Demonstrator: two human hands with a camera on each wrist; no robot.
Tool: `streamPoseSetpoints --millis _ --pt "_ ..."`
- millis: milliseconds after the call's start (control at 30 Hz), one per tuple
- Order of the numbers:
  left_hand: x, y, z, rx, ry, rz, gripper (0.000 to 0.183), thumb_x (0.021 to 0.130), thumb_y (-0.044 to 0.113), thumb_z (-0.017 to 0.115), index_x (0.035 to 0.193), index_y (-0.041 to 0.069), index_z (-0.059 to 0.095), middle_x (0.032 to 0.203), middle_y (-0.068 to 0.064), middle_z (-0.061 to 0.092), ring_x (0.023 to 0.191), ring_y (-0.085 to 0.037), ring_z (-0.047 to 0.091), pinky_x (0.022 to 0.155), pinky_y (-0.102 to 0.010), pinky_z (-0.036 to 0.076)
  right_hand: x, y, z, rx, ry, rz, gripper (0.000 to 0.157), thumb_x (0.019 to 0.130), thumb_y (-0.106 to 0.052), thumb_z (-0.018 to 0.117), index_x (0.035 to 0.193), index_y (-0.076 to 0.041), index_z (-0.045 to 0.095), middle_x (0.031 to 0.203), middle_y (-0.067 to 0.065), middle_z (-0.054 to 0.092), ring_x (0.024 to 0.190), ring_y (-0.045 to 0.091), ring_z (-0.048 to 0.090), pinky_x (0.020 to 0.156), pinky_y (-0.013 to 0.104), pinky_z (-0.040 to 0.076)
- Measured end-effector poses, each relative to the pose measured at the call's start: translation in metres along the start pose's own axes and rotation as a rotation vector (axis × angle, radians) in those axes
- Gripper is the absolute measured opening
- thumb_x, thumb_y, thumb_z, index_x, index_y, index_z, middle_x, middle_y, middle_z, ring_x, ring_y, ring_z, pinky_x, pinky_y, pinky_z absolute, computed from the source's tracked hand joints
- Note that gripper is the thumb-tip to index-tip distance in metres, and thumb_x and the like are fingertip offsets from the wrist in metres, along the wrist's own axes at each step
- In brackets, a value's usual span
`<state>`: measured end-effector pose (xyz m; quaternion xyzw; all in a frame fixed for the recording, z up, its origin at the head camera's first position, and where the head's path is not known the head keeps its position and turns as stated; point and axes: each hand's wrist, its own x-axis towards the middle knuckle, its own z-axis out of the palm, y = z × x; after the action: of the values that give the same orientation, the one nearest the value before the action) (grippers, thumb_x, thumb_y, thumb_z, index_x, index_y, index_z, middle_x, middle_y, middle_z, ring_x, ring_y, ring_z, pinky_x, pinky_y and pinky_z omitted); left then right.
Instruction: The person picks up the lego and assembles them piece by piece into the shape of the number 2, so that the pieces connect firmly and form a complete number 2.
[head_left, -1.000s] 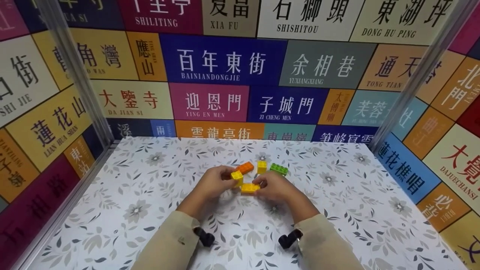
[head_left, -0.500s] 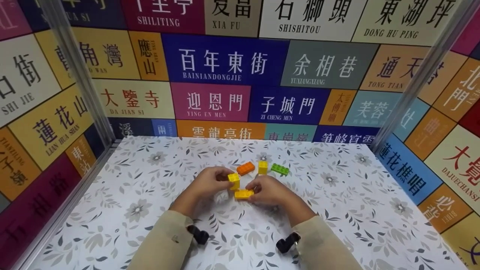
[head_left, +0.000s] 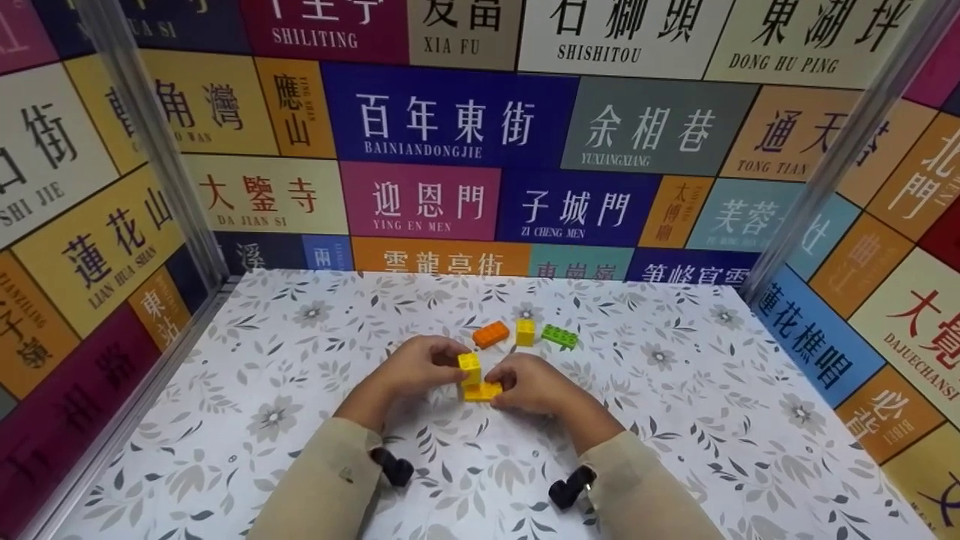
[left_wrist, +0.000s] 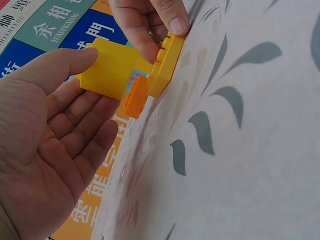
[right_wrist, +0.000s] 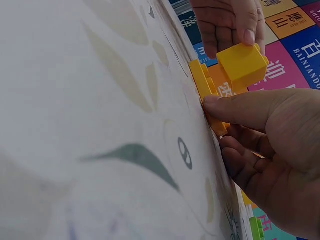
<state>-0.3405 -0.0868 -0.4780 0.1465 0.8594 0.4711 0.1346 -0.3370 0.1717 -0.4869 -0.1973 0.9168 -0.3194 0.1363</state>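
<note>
My left hand (head_left: 416, 369) pinches a tall yellow toy building brick (head_left: 469, 367) between thumb and fingers. That brick stands close over the studs at the left end of a low yellow brick (head_left: 480, 392), slightly tilted in the right wrist view. The low brick lies on the table, studs up. Its right end is pinched by my right hand (head_left: 531, 382), whose thumb lies along the brick's side in the right wrist view. Fingertips hide part of both bricks.
Behind the hands lie an orange brick (head_left: 491, 334), another yellow brick (head_left: 525, 332) and a green brick (head_left: 560, 336). The table (head_left: 300, 480) has a leaf-patterned cover. Panels with printed signs (head_left: 450, 112) enclose its back and sides.
The right hand has slid the low yellow brick left and nearer to me. The left hand has brought the tall yellow brick slightly nearer, over the low one's left end.
</note>
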Motion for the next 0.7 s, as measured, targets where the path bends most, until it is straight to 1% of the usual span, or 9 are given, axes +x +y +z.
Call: streamPoseSetpoints --millis 167,267,400,600,700 --pt "-0.0004 0.0020 0.0019 0.010 -0.028 0.000 0.033 0.091 0.032 0.085 0.123 0.032 0.077 0.114 0.007 0.076 0.109 -0.017 0.068 0.106 -0.041 0.056 -0.0006 0.0022 -0.0015 -0.005 0.010 -0.028 0.034 0.087 -0.022 0.089 0.119 -0.020 0.081 0.103 -0.002 0.070 0.091 0.016 0.061 0.084 0.033 0.053" --pt "-0.0008 0.0026 0.0029 0.018 -0.037 0.024 0.035 0.091 0.032 0.085 0.125 0.032 0.077 0.116 0.007 0.076 0.110 -0.016 0.069 0.106 -0.042 0.056 -0.0011 0.0027 -0.0017 -0.016 0.017 -0.044 0.034 0.087 -0.021 0.089 0.120 -0.019 0.081 0.104 -0.002 0.071 0.091 0.015 0.061 0.084 0.032 0.053" --pt "-0.0007 0.0033 0.0033 0.028 -0.037 0.048 0.036 0.092 0.033 0.084 0.127 0.032 0.076 0.118 0.007 0.076 0.111 -0.016 0.068 0.105 -0.043 0.056 -0.0013 0.0020 -0.0020 -0.021 0.013 -0.038 0.034 0.088 -0.021 0.088 0.121 -0.018 0.081 0.105 -0.003 0.071 0.092 0.015 0.061 0.085 0.034 0.053" --pt "-0.0005 0.0034 0.0038 0.007 -0.056 -0.020 0.031 0.093 0.033 0.083 0.123 0.037 0.076 0.118 0.009 0.074 0.112 -0.018 0.066 0.103 -0.043 0.055 0.0002 0.0009 -0.0020 0.005 -0.001 0.017 0.031 0.089 -0.023 0.088 0.119 -0.022 0.080 0.104 -0.003 0.069 0.093 0.018 0.061 0.085 0.035 0.053" --pt "-0.0014 0.0016 0.0044 0.003 -0.058 -0.018 0.029 0.093 0.032 0.084 0.121 0.036 0.077 0.116 0.008 0.075 0.110 -0.019 0.066 0.100 -0.042 0.056 0.0014 0.0005 -0.0010 0.009 -0.007 0.015 0.031 0.088 -0.023 0.088 0.118 -0.021 0.080 0.103 -0.002 0.069 0.091 0.018 0.061 0.083 0.034 0.052"
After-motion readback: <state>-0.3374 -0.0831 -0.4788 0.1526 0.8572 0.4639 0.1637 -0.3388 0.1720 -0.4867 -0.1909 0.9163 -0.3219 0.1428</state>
